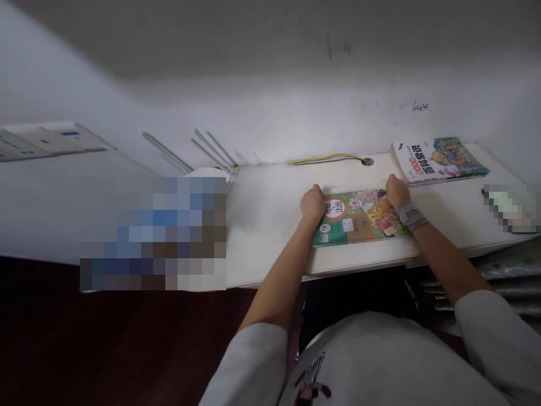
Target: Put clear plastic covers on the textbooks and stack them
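The left hand (313, 206) and right hand (397, 190) curl closed over the far edge of a softcover textbook (363, 217), lying crosswise on the tabletop (270, 225), its long axis spanning between them.

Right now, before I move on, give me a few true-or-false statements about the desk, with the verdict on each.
1. The left hand and right hand both touch the green book. True.
2. The right wrist is bare. False: it wears a grey band.
3. A second book lies on the desk beyond the right hand. True.
4. The green book stands upright. False: it lies flat on the desk.
5. A yellow cable runs to a hole in the desk. True.
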Available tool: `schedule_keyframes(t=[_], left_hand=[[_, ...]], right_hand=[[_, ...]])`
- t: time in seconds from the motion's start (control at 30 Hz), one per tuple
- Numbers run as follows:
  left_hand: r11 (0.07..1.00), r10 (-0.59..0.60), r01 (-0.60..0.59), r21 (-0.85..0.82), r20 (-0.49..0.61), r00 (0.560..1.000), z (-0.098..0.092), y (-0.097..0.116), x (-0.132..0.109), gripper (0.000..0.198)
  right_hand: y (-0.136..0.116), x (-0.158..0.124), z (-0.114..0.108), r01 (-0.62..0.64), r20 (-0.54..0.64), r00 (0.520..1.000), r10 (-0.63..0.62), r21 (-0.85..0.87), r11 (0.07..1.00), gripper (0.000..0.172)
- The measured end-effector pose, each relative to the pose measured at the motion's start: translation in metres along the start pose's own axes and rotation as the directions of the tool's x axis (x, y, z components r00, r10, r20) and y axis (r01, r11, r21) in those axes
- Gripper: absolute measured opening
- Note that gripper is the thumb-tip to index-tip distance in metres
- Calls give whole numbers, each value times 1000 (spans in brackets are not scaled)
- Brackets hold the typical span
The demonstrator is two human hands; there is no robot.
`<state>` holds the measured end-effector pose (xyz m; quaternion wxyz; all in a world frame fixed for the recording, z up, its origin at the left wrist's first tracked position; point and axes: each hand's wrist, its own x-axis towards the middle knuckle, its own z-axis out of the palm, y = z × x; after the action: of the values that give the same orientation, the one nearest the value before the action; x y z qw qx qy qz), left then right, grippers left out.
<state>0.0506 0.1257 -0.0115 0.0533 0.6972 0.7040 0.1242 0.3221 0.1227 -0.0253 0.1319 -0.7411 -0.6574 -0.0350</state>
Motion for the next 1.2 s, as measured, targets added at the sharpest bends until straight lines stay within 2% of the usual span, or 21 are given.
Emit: schedule_keyframes(t=[0.1,0.2,0.3,0.37,0.5,0.57,0.63,0.7,0.77,0.8,0.87,0.97,1.07,1.13,1.2], left_hand=[[998,43,-44,35,41,998,-12,8,-9,41],[977,179,-188,103,89,980,-22,25,-29,53],[922,350,-369,116,159,923,-19,47,-54,59],[907,385,-410,98,206,900,-8,57,-67,65],[913,370,-389,120,158,916,16,58,-79,69],[913,372,-387,129,126,920,21,56,-80,69],[913,373,-387,128,122,920,22,55,-79,68],[912,375,-391,122,133,917,21,55,-78,64],[904,391,-410,116,157,907,20,54,-77,60],[901,398,-419,114,167,902,20,52,-77,58],[908,388,-406,108,157,908,20,44,-76,57],[951,289,-297,88,94,953,20,27,-78,60],[974,196,-202,101,66,978,17,19,-78,62],[973,186,-190,130,40,982,13,26,-75,63],[967,217,-217,135,19,976,10,41,-70,62]], right_hand=[[0,-1,4,55,-42,998,-55,-5,998,25],[2,-2,8,83,-72,994,-82,14,996,25],[5,-1,12,83,-92,993,-79,46,995,28],[8,1,13,76,-90,993,-70,62,995,31],[14,2,2,74,-63,996,-69,66,995,35],[7,-2,-10,117,-95,989,-114,22,993,37],[-14,-14,-21,204,-139,969,-206,-24,979,40],[-42,-32,-25,336,-126,934,-335,-14,942,42],[-68,-53,-21,500,-13,866,-500,64,864,46],[-74,-62,-18,532,37,843,-537,103,841,49],[-71,-73,-9,532,64,839,-540,108,840,55],[-34,-74,-2,445,42,894,-445,24,895,54],[-3,-67,-7,380,57,924,-378,-36,924,53],[-4,-63,-13,361,60,932,-358,-58,931,51],[-24,-58,-18,361,39,932,-360,-37,932,50]])
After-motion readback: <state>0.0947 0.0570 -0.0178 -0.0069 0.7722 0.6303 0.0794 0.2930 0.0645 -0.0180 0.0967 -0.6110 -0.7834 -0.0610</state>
